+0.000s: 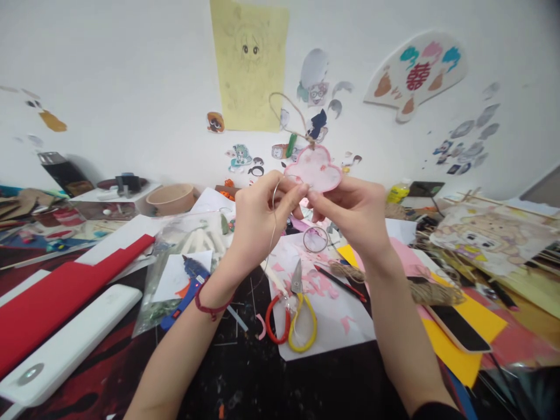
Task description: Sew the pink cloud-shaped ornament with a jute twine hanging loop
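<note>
A pink cloud-shaped piece (pixel 314 166) with a darker pink rim hangs from a loop of brown twine (pixel 292 98), raised in front of the wall. At its lower left edge, my left hand (pixel 266 213) pinches with thumb and fingers, and a thin pale thread (pixel 274 224) runs down from there past the wrist. My right hand (pixel 354 213) grips the lower right edge of the cloud, its thumb close to the left thumb. A thin ring (pixel 315 239) shows just below the hands.
Scissors (pixel 291 318) with red and yellow handles lie on white paper (pixel 341 326) among pink scraps. A blue glue gun (pixel 186 294) is at left, near a long white device (pixel 72 344). Twine (pixel 433 291), a phone (pixel 459 328) and yellow sheets (pixel 455 356) lie at right.
</note>
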{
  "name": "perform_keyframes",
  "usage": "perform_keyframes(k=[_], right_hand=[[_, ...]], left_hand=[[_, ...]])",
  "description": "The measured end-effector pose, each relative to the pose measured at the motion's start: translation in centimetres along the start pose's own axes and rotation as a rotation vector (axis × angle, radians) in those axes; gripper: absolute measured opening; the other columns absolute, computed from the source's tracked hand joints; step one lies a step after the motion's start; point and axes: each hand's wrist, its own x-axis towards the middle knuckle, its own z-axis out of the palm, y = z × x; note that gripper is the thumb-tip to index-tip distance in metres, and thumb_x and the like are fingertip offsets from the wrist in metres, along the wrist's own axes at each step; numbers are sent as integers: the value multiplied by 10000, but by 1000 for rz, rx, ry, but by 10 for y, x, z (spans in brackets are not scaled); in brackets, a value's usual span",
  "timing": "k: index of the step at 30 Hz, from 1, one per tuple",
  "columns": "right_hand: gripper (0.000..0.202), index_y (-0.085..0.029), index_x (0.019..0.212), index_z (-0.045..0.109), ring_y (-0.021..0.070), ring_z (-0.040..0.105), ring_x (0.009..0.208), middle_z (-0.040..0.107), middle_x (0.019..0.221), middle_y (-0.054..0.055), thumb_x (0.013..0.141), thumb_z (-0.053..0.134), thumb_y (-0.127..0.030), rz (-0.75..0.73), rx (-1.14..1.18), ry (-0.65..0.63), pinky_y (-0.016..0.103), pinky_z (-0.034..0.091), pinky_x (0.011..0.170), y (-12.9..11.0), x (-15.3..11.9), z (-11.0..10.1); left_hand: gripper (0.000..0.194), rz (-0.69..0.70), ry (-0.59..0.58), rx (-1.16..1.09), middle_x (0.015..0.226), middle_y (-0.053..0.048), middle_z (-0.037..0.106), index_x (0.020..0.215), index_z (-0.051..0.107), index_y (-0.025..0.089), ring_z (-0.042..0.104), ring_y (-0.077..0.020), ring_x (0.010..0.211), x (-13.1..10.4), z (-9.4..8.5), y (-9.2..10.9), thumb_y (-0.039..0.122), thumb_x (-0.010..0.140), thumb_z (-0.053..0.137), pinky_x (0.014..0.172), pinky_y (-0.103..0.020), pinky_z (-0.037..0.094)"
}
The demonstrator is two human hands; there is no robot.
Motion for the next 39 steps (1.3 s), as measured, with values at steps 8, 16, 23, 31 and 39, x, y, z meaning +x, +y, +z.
perform_keyframes(k=[8,16,23,31,39], right_hand=[[106,-195,813,755,89,607,506,666,625,-37,802,814,-283,8,39,-35,216,499,461,3,1,-1],[148,-181,785,730,96,614,497,690,624,-29,788,822,-296,-16,-70,3,221,498,466,9,8,-3],[163,-182,733,705,92,591,478,650,567,-37,824,780,-295,-69,-165,160,232,475,482,4,19,0],[130,-192,780,715,116,608,564,656,641,-18,854,747,-294,-144,-342,191,279,475,564,10,11,9],[136,-202,782,674,105,604,552,630,632,-40,867,735,-289,-158,-301,197,277,476,570,7,11,11]], left_hand=[[366,8,-26,95,586,44,623,764,567,193,551,-62,469,0,-1,-4,504,935,655,487,-202,420],[294,-52,-156,61,644,13,684,792,630,190,536,-67,488,10,-16,-11,439,942,665,496,-202,422],[346,-58,-62,-48,796,-34,724,968,678,181,589,-89,602,20,-30,-5,449,1037,470,552,-223,465],[84,259,88,692,902,3,733,987,651,210,615,-106,680,11,-25,-5,275,976,598,671,-274,427],[277,4,-220,551,636,35,665,708,674,189,536,-99,583,16,-38,-1,346,935,645,597,-273,348]])
